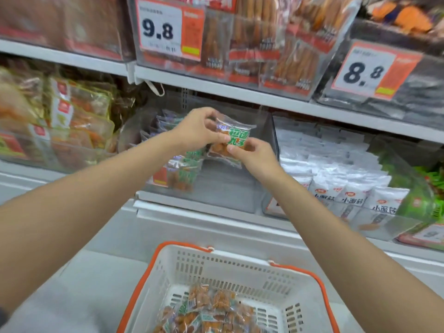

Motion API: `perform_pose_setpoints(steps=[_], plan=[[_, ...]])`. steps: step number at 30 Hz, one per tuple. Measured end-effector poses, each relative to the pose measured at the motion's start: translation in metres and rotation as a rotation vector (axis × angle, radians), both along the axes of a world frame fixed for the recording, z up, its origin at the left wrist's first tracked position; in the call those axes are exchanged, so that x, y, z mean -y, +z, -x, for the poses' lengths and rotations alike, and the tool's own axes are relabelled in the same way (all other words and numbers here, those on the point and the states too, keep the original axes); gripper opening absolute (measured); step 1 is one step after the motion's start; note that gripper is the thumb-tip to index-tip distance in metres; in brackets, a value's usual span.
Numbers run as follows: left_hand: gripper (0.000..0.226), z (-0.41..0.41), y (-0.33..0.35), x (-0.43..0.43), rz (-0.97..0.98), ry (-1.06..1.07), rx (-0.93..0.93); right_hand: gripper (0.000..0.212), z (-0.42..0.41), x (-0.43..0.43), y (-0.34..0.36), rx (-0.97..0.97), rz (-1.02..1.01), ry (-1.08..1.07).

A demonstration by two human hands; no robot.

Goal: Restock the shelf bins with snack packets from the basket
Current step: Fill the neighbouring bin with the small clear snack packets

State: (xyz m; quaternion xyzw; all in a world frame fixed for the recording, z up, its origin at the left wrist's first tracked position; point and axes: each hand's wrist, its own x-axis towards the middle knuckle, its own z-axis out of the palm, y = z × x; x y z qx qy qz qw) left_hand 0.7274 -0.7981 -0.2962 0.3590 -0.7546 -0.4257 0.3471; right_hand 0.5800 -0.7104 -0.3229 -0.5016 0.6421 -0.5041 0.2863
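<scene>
In the head view, the left hand [197, 131] and the right hand [254, 156] are both pinching one snack packet [236, 137]. Each grip is clamped on it, the left at its upper left side and the right at its lower edge. The packet is hanging upright at the open top of the clear bin [228, 191], over the bin's bare right half. Matching packets [185, 173] are leaning at the bin's left side. The basket [240, 257] is sitting well below the bin, holding more packets [211, 311].
</scene>
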Motion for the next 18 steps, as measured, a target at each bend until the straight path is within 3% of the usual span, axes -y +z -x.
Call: perform_pose_setpoints(steps=[4, 8, 11, 14, 16, 18], plan=[[0.048, 0.023, -0.022, 0.051, 0.079, 0.068, 0.217, 0.011, 0.007, 0.054, -0.017, 0.011, -0.136, -0.064], [0.054, 0.042, -0.042, 0.083, 0.075, 0.07, 0.441, 0.047, 0.012, 0.092, -0.042, -0.025, -0.306, -0.075], [0.05, 0.043, -0.043, 0.088, 0.2, 0.14, 0.621, 0.029, 0.014, 0.113, -0.053, -0.02, -0.382, -0.065], [0.053, 0.037, -0.047, 0.093, 0.21, 0.183, 0.646, 0.04, 0.014, 0.124, -0.052, -0.163, -0.458, -0.136], [0.045, 0.032, -0.049, 0.096, 0.203, 0.202, 0.659, 0.026, 0.015, 0.127, -0.05, -0.287, -0.47, -0.156], [0.036, 0.028, -0.048, 0.097, 0.206, 0.208, 0.685, 0.031, 0.018, 0.125, -0.052, -0.279, -0.448, -0.138]])
